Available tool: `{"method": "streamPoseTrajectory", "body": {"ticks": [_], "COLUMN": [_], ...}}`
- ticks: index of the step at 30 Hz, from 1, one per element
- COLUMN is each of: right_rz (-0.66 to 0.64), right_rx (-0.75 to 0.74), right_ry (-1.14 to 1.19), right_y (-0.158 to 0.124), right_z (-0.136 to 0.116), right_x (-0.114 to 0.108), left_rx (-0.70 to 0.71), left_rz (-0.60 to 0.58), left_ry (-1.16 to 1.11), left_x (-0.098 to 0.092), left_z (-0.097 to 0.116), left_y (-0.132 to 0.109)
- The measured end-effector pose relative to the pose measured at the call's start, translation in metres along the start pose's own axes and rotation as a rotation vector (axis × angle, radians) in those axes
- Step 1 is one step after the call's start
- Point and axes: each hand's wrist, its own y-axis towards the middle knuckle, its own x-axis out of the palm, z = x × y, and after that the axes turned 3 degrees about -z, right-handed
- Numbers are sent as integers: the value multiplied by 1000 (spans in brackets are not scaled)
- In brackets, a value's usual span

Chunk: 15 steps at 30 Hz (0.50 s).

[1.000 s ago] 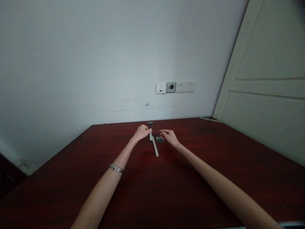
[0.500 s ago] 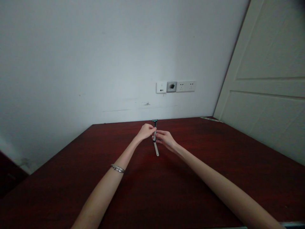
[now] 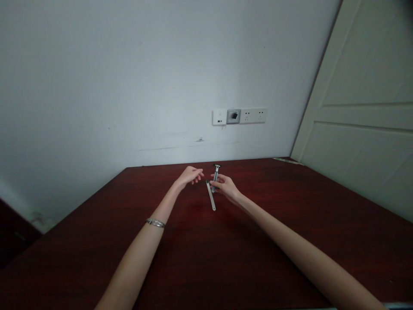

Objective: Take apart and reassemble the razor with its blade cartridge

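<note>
My right hand [image 3: 225,186] grips a razor [image 3: 215,175] by its grey handle, between thumb and fingers. The razor stands nearly upright, its T-shaped head at the top. Just left of it, on the dark red table [image 3: 180,258], lies a slim, flat white stick [image 3: 211,198] with a dark far end and a small hole at the near end. The right fingers hide part of the space beside the stick. To the left, my left hand [image 3: 191,175] hovers with loosely bent fingers and nothing visible in them, apart from the razor. A silver bracelet [image 3: 155,222] circles the left wrist.
A white wall [image 3: 145,86] rises at the table's back edge, with a row of sockets [image 3: 253,115] on it. At the right stands a pale panelled door [image 3: 361,116]. A thin strip [image 3: 288,161] lies at the back right edge.
My left hand has let go of the razor and moved left. The right hand keeps hold of the razor, which has shifted slightly right and turned, uncovering more of the white stick.
</note>
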Motion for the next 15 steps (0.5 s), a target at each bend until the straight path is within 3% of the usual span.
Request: {"method": "streamPoseTrajectory", "body": {"ticks": [3,9,15], "right_rz": [-23,-91,-87], "right_rx": [41,86,65], "right_ry": [1,40,97], "right_y": [-4,-11,-9], "right_z": [-2,-5,0], "right_x": [2,5,9], "left_rx": [-102,-169,-227], "left_rz": [26,-103,-204], "left_ry": [-200,-622,-903], "left_x": [-1,4,9], "left_z": [-10,-27,-31], "left_y": [5,12,15]}}
